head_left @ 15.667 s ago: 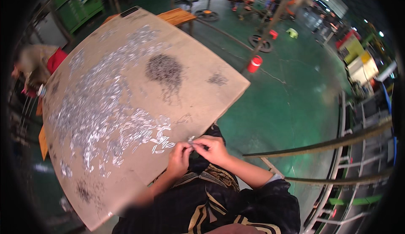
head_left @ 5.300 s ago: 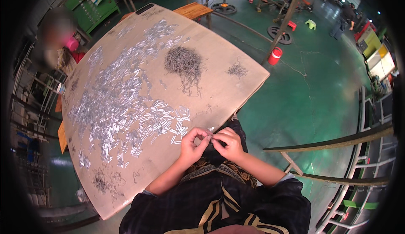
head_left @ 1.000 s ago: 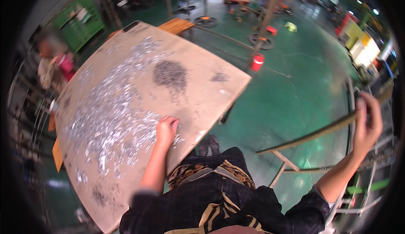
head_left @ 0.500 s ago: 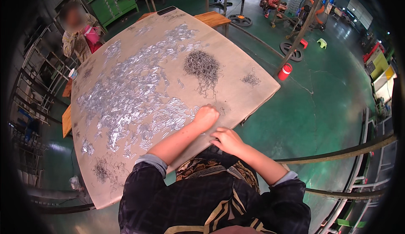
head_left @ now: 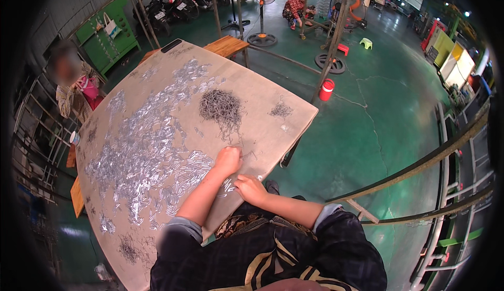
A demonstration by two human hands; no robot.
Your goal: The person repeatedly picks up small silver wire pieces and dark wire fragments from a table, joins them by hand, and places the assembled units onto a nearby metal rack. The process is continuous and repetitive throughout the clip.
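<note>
I sit at a large tan board table (head_left: 294, 128). My left hand (head_left: 228, 160) lies on it with curled fingers, at the near fringe of stray wires below a dark pile of thin wire pieces (head_left: 221, 107). My right hand (head_left: 251, 188) rests palm down at the table's near edge, its fingertips touching a few shiny metal pieces (head_left: 229, 186). What either hand holds is hidden. A wide spread of shiny metal pieces (head_left: 142, 154) covers the board to the left of both hands. A smaller wire heap (head_left: 281, 110) lies toward the right edge.
A person (head_left: 79, 89) stands at the table's far left beside metal racks. A curved metal rail (head_left: 430, 160) runs along my right over the green floor. A red bucket (head_left: 326, 89), a pedestal fan (head_left: 262, 7), parked motorbikes and another crouching person (head_left: 295, 8) are farther off.
My right arm, stretched out to the rail a second ago, has come back to the table's near edge. My left hand has slid forward toward the wire pile.
</note>
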